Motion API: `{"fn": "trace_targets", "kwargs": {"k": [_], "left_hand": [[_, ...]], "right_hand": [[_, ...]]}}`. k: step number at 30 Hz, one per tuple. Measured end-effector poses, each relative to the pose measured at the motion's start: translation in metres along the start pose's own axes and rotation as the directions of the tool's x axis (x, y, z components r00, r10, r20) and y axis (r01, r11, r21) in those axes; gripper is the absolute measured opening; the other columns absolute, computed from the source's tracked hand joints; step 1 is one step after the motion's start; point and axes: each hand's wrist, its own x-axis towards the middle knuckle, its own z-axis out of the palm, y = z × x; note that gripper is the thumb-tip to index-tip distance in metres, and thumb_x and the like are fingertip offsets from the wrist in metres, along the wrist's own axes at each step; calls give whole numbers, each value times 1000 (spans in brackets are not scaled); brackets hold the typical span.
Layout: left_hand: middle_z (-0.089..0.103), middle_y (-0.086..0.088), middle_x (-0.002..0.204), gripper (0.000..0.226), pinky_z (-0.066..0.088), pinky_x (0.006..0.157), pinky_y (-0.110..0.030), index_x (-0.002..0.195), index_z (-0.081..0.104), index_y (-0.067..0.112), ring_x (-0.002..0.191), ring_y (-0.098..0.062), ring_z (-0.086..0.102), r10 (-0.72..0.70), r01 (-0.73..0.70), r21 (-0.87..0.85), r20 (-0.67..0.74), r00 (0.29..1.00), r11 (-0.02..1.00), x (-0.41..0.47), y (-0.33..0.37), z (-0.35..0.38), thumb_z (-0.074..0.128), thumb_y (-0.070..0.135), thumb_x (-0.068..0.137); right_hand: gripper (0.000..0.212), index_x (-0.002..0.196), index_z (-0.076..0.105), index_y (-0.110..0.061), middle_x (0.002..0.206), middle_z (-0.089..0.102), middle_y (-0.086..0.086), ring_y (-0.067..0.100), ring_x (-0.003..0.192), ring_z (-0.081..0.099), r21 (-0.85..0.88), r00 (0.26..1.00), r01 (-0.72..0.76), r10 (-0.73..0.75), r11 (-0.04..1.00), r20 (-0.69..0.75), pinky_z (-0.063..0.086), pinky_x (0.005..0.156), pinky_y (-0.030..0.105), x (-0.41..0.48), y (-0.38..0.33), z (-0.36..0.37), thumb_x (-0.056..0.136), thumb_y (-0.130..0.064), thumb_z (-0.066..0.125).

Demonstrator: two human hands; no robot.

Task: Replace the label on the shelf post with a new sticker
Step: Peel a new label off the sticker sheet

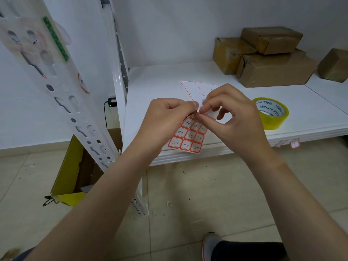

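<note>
Holding a red-bordered sheet of handwritten white stickers (pixel 188 137) above the front edge of the white shelf board (pixel 310 113), the left hand (pixel 165 121) pinches its top; the right hand (pixel 231 113) nips one sticker corner between thumb and forefinger; the white slotted shelf post (pixel 75 110), bearing a worn red-edged label (pixel 83 84), stands well left; a yellow tape roll (pixel 271 113) lies right.

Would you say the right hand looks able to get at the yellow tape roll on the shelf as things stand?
Probably yes: the tape roll lies just beside the right hand with nothing between, though its fingers are busy pinching a sticker from the sticker sheet.
</note>
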Motion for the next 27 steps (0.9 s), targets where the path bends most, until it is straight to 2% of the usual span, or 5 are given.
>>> {"fn": "trace_targets", "kwargs": {"k": [6, 12, 20, 24, 27], "left_hand": [[78, 7, 71, 28, 63, 74, -34, 72, 79, 25, 69, -14, 77, 3, -3, 37, -11, 1000, 999, 1, 1, 1, 66, 34, 96], [73, 16, 64, 29, 59, 71, -32, 74, 77, 21, 58, 2, 69, -36, 36, 10, -13, 999, 999, 5, -2, 1, 64, 32, 97], [74, 15, 67, 28, 55, 63, -20, 82, 74, 23, 57, 4, 69, -27, 27, 17, -30, 999, 999, 10, -4, -3, 57, 31, 103], [76, 11, 70, 29, 59, 72, -22, 83, 72, 21, 67, -7, 73, -56, 55, -15, -42, 998, 998, 12, -5, -4, 55, 31, 105], [78, 11, 71, 29, 62, 81, -30, 85, 71, 20, 69, -8, 76, -66, 64, -59, -35, 997, 996, 13, -5, -8, 53, 29, 106]], "right_hand": [[10, 87, 72, -8, 97, 64, 7, 22, 87, 61, 27, 1000, 22, -22, 999, 6, 48, 66, 21, -1, -1, 0, 86, -9, 81], [9, 84, 71, -7, 100, 64, 9, 26, 95, 63, 35, 997, 68, -69, 997, 20, 50, 70, 27, -1, -1, -3, 86, -6, 80], [10, 84, 69, -4, 103, 62, 12, 16, 93, 59, 12, 997, 82, -82, 997, 7, 46, 72, 12, -2, 1, -7, 86, -10, 76], [12, 83, 67, -4, 104, 63, 11, 14, 93, 59, 42, 997, 71, -71, 997, -2, 45, 71, 11, -1, 3, -8, 87, -12, 76], [15, 82, 62, -9, 105, 62, 7, 18, 94, 62, 124, 998, 43, -36, 991, -53, 50, 68, 18, -1, 0, -8, 88, -19, 71]]}}
